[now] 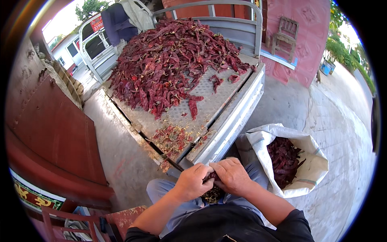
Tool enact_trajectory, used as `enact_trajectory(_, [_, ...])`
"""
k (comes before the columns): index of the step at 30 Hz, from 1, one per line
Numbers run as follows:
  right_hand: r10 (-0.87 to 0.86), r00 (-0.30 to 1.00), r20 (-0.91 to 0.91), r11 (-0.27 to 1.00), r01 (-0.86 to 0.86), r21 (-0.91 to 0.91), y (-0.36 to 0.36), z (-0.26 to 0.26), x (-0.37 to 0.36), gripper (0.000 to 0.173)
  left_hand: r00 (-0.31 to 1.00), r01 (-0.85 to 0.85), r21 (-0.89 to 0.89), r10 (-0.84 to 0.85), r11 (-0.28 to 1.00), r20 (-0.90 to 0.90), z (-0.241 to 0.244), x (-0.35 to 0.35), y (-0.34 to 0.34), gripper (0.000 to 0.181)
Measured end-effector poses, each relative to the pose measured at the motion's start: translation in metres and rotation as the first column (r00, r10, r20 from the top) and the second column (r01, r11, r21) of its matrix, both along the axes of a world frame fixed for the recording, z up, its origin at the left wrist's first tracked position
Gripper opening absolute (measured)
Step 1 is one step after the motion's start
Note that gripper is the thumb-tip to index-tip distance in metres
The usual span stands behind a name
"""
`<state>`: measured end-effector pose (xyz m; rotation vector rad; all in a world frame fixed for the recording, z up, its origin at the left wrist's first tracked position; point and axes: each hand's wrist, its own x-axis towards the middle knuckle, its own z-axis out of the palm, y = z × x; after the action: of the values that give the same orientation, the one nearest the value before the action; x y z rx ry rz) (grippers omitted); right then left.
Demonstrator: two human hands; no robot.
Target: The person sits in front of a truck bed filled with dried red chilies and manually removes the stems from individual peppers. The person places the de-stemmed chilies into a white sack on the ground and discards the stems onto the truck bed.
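Observation:
Close to my lap, my left hand [193,182] and my right hand [232,177] meet with fingers pinched on a dried red chili pepper [213,175]. Most of the pepper is covered by the fingers. Below it, between my knees, lies a dark mass flecked with pale chili seeds [212,195]; whatever holds it is hidden. Ahead of me a large heap of dried red chili peppers [169,60] covers much of a metal truck bed [202,87]. Stem scraps and seeds [172,139] are scattered on the bed's near corner.
To my right stands an open white woven sack [263,136], with dried chili peppers [282,163] inside. The raised side panel [242,106] of the bed runs beside my knees. A dark red metal door [57,133] is at left. Behind, a small wooden chair [284,37] rests by the pink wall.

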<state>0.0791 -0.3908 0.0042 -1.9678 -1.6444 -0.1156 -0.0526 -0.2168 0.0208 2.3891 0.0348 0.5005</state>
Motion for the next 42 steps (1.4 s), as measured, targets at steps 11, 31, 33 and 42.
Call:
enact_trajectory(11, [0.124, 0.945, -0.304, 0.926, -0.220, -0.306, -0.009, 0.015, -0.002, 0.023, 0.969, 0.244, 0.265, -0.225, 0.933, -0.099, -0.003, -0.020, 0.010, 0.017])
enact_trajectory(31, [0.177, -0.107, -0.978, 0.867, 0.487, 0.103, -0.030, -0.051, 0.025, 0.033, 0.992, 0.118, 0.328, -0.100, 0.937, -0.071, -0.023, -0.029, 0.000, 0.015])
enact_trajectory(33, [0.140, 0.022, -0.990, 0.789, 0.601, 0.125, -0.058, -0.054, 0.053, 0.032, 0.975, 0.136, 0.367, -0.058, 0.920, -0.215, -0.028, -0.030, 0.006, 0.019])
enact_trajectory(42, [-0.887, 0.391, -0.248, 0.412, 0.911, -0.035, -0.229, -0.087, 0.156, 0.040, 0.990, 0.015, 0.244, 0.019, 0.970, -0.138, -0.019, 0.023, 0.065, 0.025])
